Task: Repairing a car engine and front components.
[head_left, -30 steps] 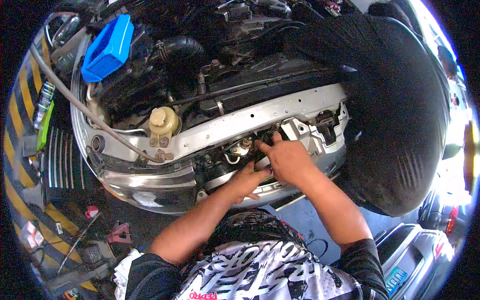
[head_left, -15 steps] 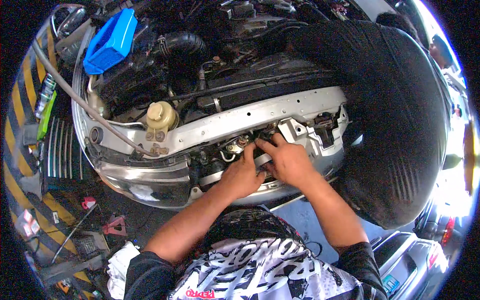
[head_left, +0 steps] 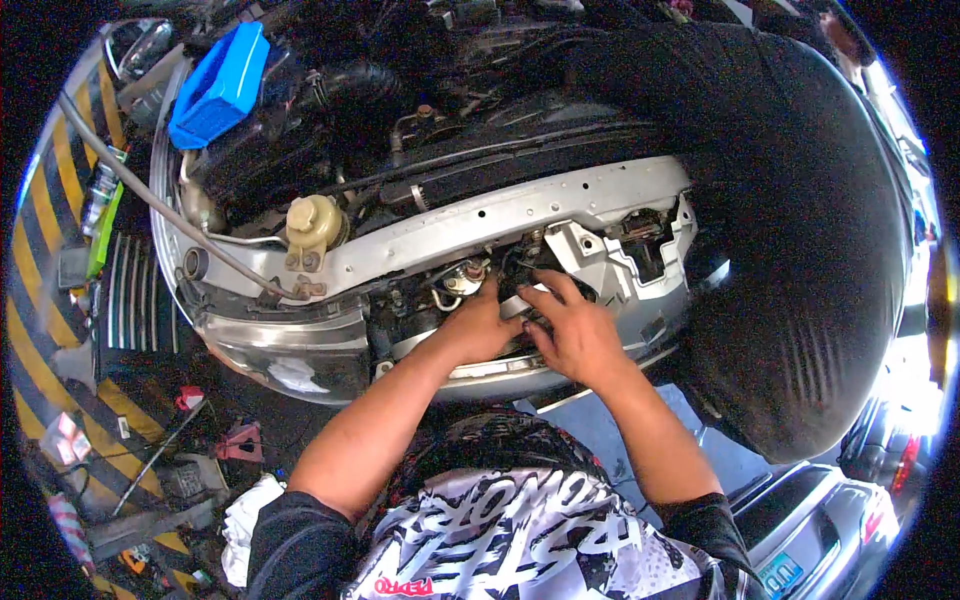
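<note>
Both of my hands work in the open front of a car, below the silver upper crossmember (head_left: pixel 440 232). My left hand (head_left: pixel 478 328) reaches into the gap with its index finger pointing up beside a small metal fitting with a bent pipe (head_left: pixel 462 282). Its other fingertips are hidden. To its right, my right hand (head_left: pixel 582 332) has its fingers bent and apart, with the thumb away from them. Its fingertips are at a pale metal strip (head_left: pixel 516 306) that runs across the gap. I see nothing held in that hand.
A headlight (head_left: pixel 290 355) sits left of my arms, with a yellowed reservoir (head_left: pixel 316 222) above it. A blue container (head_left: pixel 222 88) rests at the engine bay's left. A dark cover (head_left: pixel 800 250) drapes the right side. Tools and a slatted grille (head_left: pixel 142 300) lie on the striped floor.
My right hand has drawn back from under the crossmember toward me, and its fingers have spread. The left hand keeps near the fitting. The whole view has shifted slightly.
</note>
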Available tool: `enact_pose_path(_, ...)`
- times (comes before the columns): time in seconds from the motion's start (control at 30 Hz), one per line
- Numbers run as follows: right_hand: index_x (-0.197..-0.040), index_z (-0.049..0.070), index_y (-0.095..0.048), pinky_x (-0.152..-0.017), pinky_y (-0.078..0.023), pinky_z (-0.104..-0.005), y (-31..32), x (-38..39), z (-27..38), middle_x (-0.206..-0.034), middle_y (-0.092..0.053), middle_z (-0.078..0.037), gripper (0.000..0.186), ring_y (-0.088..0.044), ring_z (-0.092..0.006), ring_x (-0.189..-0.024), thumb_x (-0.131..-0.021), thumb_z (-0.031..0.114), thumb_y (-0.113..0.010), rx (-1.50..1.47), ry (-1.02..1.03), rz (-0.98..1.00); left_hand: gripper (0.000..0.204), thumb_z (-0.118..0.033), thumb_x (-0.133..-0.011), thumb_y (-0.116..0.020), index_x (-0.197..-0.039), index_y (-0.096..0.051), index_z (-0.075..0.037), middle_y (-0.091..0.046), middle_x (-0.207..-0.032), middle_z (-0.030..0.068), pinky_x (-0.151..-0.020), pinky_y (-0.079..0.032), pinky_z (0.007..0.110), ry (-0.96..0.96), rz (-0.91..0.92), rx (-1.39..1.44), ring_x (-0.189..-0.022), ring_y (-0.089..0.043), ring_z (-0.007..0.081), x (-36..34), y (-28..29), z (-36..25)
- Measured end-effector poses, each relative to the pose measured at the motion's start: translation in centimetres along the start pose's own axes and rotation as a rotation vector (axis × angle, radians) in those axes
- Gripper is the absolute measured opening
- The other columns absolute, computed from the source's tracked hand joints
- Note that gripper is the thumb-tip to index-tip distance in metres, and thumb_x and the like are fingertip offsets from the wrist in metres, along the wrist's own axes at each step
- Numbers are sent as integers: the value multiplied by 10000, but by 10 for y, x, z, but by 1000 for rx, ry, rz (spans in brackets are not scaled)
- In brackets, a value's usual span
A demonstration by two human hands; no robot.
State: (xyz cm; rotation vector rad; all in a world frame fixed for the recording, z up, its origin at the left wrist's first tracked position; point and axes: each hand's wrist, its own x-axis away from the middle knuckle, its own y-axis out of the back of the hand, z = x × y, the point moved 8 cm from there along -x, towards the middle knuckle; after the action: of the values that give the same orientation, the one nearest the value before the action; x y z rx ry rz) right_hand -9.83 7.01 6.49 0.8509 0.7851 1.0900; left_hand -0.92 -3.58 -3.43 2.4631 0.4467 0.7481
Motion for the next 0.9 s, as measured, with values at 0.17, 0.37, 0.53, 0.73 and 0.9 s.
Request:
enact_pose_path(0.17, -1302, 164, -625, -771, -593, -476, 2, 0, -6, -1344, -592, -132, 460, -698, -392, -952, -855, 171, -735, 26, -45, -77, 784, -337, -917, -699, -1489, -345, 65, -602, -1286, 346, -1048, -475, 457, -29, -94, 154, -1221, -608, 429, 24, 9, -3)
enact_pose_path(0.37, -1287, 157, -639, -765, -599, -477, -4, -2, 0, -1330, -600, -141, 435, -704, -384, -944, -865, 206, -733, 66, -33, -59, 493, -324, -955, -665, -1294, -559, 18, -681, -1186, 249, -973, -511, 463, -10, -165, 12, -1115, -664, 405, 37, 23, -11)
enact_pose_path(0.53, -1296, 158, -631, -764, -605, -485, -2, -2, 3, -1335, -590, -161, 431, -707, -390, -937, -880, 233, -715, 28, 7, -77, 323, -309, -941, -669, -1099, -694, -28, -723, -1009, 224, -879, -548, 481, -150, -427, -51, -958, -700, 405, 31, 46, -31)
enact_pose_path(0.73, -1278, 138, -644, -797, -594, -473, -5, 0, 0, -1328, -606, -147, 446, -689, -392, -1013, -845, 171, -747, 20, -54, -94, 231, -259, -912, -679, -1020, -745, -65, -720, -872, 216, -772, -572, 499, -98, -418, -241, -802, -702, 422, 10, 56, -37)
enact_pose_path(0.9, -1301, 160, -629, -761, -601, -497, -5, 0, -2, -1325, -592, -153, 429, -702, -392, -938, -887, 242, -707, -6, -48, -89, 198, -239, -894, -683, -957, -742, -61, -733, -868, 181, -724, -566, 484, -126, -520, -138, -782, -711, 381, 36, 91, -38)
